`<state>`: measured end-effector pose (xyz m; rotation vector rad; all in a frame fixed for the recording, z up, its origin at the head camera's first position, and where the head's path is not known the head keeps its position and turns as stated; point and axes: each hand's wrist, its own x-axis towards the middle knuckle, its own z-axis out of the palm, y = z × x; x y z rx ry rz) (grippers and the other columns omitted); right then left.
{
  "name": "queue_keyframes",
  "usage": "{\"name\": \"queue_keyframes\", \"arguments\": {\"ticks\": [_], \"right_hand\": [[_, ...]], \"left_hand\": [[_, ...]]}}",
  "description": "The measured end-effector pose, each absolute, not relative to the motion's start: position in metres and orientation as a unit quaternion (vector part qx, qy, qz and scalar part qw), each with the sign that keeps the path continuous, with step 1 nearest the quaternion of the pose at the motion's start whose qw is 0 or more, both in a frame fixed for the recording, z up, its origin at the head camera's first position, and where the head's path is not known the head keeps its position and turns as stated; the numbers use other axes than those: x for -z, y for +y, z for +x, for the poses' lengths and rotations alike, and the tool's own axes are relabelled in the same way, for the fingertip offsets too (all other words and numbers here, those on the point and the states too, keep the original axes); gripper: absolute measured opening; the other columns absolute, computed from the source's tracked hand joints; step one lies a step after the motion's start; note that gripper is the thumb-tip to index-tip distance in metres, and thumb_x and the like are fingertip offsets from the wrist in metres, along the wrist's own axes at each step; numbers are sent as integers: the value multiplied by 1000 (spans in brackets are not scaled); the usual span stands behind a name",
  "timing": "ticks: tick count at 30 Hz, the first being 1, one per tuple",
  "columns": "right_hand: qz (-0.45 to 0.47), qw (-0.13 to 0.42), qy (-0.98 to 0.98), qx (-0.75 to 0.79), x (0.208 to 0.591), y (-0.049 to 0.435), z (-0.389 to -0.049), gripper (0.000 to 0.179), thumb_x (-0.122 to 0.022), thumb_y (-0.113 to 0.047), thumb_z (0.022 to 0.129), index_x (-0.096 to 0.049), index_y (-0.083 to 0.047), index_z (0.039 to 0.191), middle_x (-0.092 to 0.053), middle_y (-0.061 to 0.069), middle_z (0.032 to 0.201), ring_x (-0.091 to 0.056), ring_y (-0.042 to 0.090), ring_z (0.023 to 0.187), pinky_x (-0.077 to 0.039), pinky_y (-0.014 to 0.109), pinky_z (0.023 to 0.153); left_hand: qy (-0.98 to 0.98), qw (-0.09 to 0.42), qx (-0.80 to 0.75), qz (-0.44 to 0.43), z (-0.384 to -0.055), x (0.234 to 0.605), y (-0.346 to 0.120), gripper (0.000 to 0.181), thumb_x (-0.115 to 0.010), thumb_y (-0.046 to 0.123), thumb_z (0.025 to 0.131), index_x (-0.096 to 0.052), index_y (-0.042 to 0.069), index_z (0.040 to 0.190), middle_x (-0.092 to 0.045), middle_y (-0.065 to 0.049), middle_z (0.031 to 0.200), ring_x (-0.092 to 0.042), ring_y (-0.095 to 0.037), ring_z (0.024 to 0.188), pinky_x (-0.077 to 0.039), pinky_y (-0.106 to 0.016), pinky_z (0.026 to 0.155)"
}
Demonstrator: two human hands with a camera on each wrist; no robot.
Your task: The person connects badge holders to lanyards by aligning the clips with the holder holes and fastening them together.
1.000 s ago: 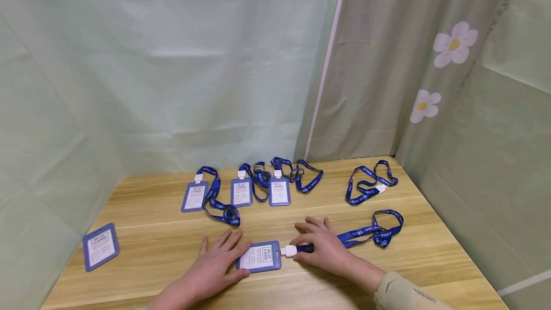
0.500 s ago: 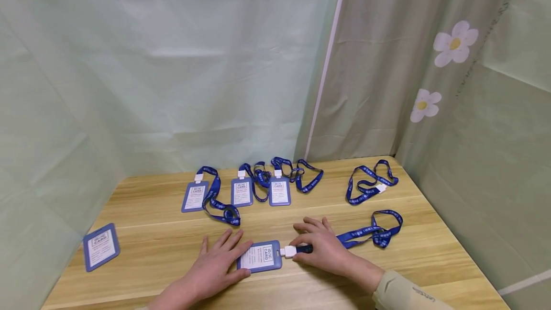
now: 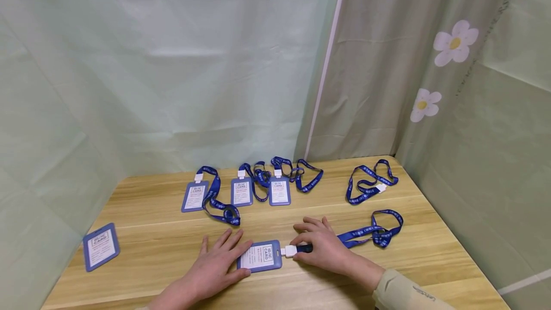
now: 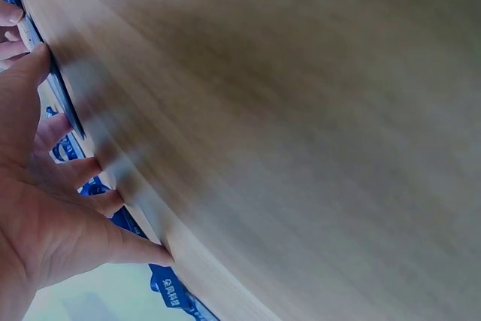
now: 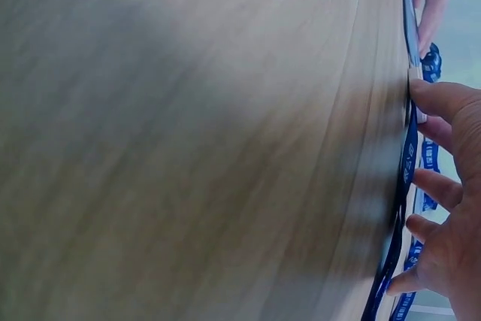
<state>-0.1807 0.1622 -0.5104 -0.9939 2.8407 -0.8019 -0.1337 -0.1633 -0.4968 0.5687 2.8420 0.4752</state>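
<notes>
A blue ID badge holder [image 3: 259, 256] lies sideways on the wooden table. The spread left hand [image 3: 215, 264] rests over its left end, thumb at the near edge and index finger at the far edge. Thumb and index finger of the right hand [image 3: 324, 248] pinch the white clip end of a blue lanyard [image 3: 353, 237]. The clip [image 3: 289, 251] meets the holder's slotted end. From behind the right hand the strap runs right into a loose loop. In the right wrist view the thumb [image 5: 437, 97] presses at the clip, low over the table.
Three badge holders with lanyards attached, one being the middle holder [image 3: 241, 192], lie along the back. A loose lanyard [image 3: 366, 184] with a white clip is at the back right. A bare badge holder [image 3: 101, 248] lies near the left edge. Curtains [image 3: 206, 71] surround the table.
</notes>
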Motion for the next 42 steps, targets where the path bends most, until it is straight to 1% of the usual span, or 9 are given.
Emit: {"name": "queue_keyframes", "arguments": {"ticks": [6,17,23,29,42], "right_hand": [[-326,7,910,254,511,161,-181,24,-82,-44,86,-79,-34,108,-59,4,144,-40,38,143,-14,79,111],[-301,17,916,264,515,160,-178,30,-82,-45,86,-80,-33,114,-57,0,147,-37,34,146,-8,75,115],[-294,18,913,283,516,159,-178,31,-84,-43,84,-81,-31,113,-54,3,151,-34,37,148,-6,76,115],[-288,22,911,295,517,158,-177,31,-85,-43,82,-82,-30,111,-53,4,151,-32,39,149,-3,76,114],[-284,13,910,301,517,156,-176,31,-86,-43,81,-82,-30,109,-55,5,150,-34,39,148,-4,77,113]], "left_hand": [[963,100,-161,192,-133,497,-164,71,-58,71,91,-50,36,152,-34,-6,165,-21,-40,152,-4,-85,106],[963,92,-161,193,-132,494,-162,69,-59,69,92,-52,35,151,-34,-7,165,-22,-41,152,-5,-85,106],[964,92,-157,195,-133,496,-162,69,-58,70,92,-51,37,152,-34,-7,165,-21,-41,153,-5,-85,106],[963,94,-158,199,-133,498,-162,68,-57,70,93,-50,37,152,-33,-7,165,-20,-42,153,-4,-86,105],[963,93,-161,196,-133,497,-161,67,-58,68,93,-51,37,152,-32,-7,165,-19,-42,153,-3,-86,105]]}}
